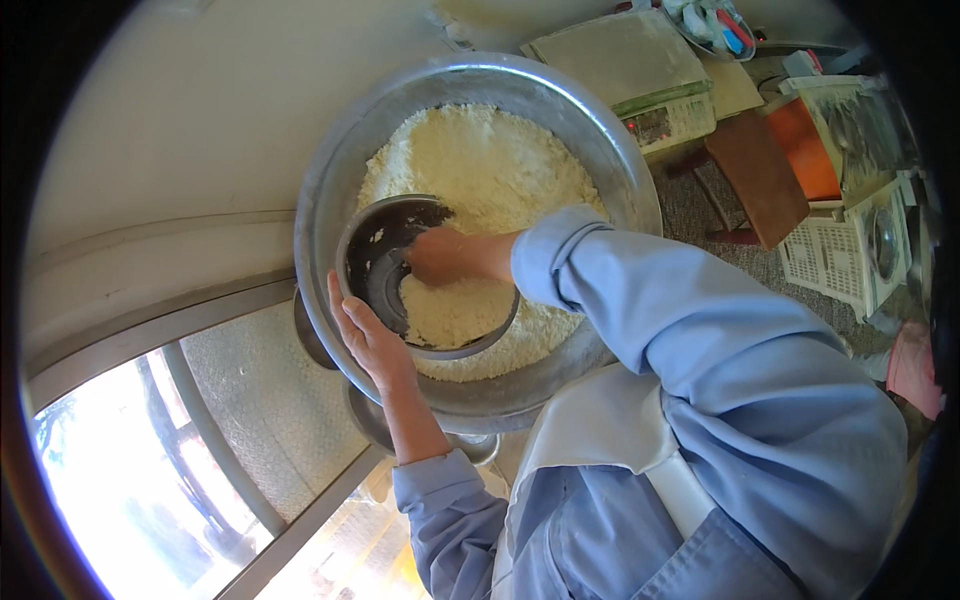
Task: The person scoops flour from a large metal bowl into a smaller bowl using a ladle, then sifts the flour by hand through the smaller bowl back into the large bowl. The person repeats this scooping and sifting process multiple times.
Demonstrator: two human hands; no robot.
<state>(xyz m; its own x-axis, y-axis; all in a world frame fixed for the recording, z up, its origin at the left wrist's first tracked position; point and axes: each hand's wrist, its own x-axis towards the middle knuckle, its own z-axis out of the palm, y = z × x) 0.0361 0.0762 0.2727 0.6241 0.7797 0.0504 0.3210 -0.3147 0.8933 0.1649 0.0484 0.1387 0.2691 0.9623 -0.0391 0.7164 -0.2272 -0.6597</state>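
Observation:
A wide metal basin (622, 187) stands before me, with a mass of pale, crumbly flour (487, 157) in it. On the flour rests a smaller dark metal bowl (375, 281), which holds more of the same flour on its near right side. My left hand (375, 349) lies against the bowl's outer left rim, fingers extended. Inside the bowl is my right hand (439, 255), slightly blurred, beside the flour; its fingertips are hard to make out, so its grip cannot be told.
Smaller metal bowls sit partly beneath the basin's left and lower edge. At upper right are a dusty weighing scale (667, 124), a brown stool (757, 180) and a white plastic crate (825, 259). A wall and a bright window frame (300, 517) border the left side.

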